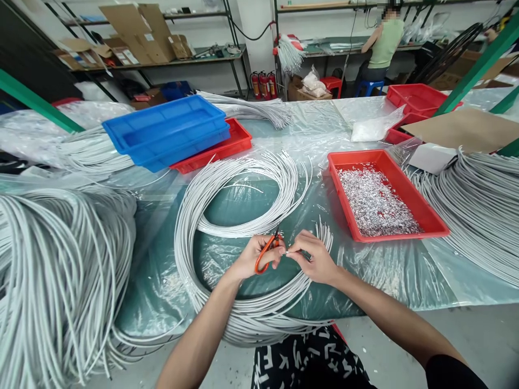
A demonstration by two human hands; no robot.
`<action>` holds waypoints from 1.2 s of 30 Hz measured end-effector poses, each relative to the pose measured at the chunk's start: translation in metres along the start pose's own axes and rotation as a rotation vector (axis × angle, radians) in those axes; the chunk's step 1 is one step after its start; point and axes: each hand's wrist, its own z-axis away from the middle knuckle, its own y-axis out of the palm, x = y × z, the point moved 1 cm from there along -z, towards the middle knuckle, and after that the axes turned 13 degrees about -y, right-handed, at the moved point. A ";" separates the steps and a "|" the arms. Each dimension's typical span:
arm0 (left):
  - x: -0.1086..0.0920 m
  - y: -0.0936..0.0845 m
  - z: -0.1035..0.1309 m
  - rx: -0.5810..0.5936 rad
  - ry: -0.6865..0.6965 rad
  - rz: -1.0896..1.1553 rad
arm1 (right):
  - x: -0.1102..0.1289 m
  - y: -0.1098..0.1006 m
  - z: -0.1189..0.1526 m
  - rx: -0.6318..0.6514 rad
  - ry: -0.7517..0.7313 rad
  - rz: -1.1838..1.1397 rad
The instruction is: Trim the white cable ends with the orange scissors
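While the left hand (252,258) grips a pair of orange-handled scissors (266,253), fingers closed through the loops, the right hand (314,258) pinches the end of a thin white wire (288,252) between thumb and forefinger, right at the scissor tips. Both hands hover close together over the near edge of the tabletop (324,129), which is covered in clear plastic sheeting. Under and around them lies a large loose coil of white wires (227,216); its near loops hang slightly past the tabletop edge toward the person's lap.

To the right, well apart from the hands, a red tray (425,216) holds a bed of small silvery bits (375,202). The strip of sheeting between coil and tray is bare. Further right, a broad bundle of wires (478,205) sweeps to the picture's edge. On the left, a thick heap of wires (57,270) crowds the corner and spills over the edge. Behind the coil, a blue tray (166,129) is stacked on another red tray (235,141). In the background a person (383,46) sits at a far bench.
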 end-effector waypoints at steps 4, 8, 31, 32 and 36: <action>0.001 0.003 -0.001 0.004 -0.026 0.082 | 0.001 0.001 0.000 -0.060 0.041 -0.068; 0.002 0.003 -0.002 -0.116 0.000 0.028 | -0.005 0.002 0.001 -0.083 0.094 -0.086; 0.004 0.001 -0.001 -0.129 0.076 -0.050 | -0.018 -0.001 -0.001 0.029 0.284 -0.398; 0.004 0.001 -0.001 -0.137 0.073 -0.050 | -0.018 0.000 -0.001 0.030 0.287 -0.396; 0.003 0.003 -0.002 -0.166 0.079 -0.066 | -0.017 0.000 -0.001 0.031 0.303 -0.391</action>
